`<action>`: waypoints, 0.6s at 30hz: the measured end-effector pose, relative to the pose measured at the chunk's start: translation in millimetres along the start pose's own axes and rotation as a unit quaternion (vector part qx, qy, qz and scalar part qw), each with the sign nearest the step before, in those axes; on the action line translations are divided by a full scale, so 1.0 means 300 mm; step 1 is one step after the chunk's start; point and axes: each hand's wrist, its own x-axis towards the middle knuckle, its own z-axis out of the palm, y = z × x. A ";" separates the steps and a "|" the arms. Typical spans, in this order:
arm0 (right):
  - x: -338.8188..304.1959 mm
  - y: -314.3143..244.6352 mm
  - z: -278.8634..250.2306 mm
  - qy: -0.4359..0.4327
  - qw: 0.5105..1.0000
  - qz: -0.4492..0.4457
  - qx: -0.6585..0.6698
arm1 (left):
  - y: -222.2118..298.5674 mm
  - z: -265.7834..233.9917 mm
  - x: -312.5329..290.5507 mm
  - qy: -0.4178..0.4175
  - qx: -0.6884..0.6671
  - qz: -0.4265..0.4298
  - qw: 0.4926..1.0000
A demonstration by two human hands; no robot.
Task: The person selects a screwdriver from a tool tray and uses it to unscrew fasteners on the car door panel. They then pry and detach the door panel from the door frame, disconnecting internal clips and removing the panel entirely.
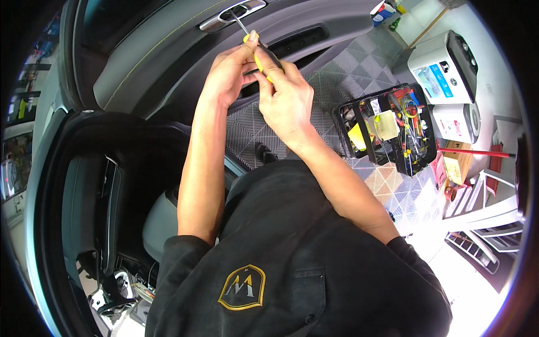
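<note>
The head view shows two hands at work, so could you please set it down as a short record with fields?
Left hand: thumb and fingers at the front end of the tool's handle
Right hand: around the rear of that handle
Tool: screwdriver, yellow and black, metal shaft
Shaft: reaches the opening of the chrome trim; tip not clear
Trim set in: grey door panel
To the right: black toolbox, several compartments, on patterned floor

The head camera looks down (quite near) toward the door panel [163,59].
</note>
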 end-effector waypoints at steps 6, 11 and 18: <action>-0.003 0.018 -0.037 -0.074 0.944 0.191 0.260 | -0.021 0.069 0.026 0.053 -0.104 0.061 0.991; 0.045 0.060 -0.091 -0.233 0.320 0.438 0.807 | -0.139 0.017 0.079 -0.195 -0.368 0.168 0.894; 0.068 -0.029 -0.066 -0.193 0.748 0.467 0.429 | -0.129 0.008 0.045 -0.205 -0.327 0.087 0.918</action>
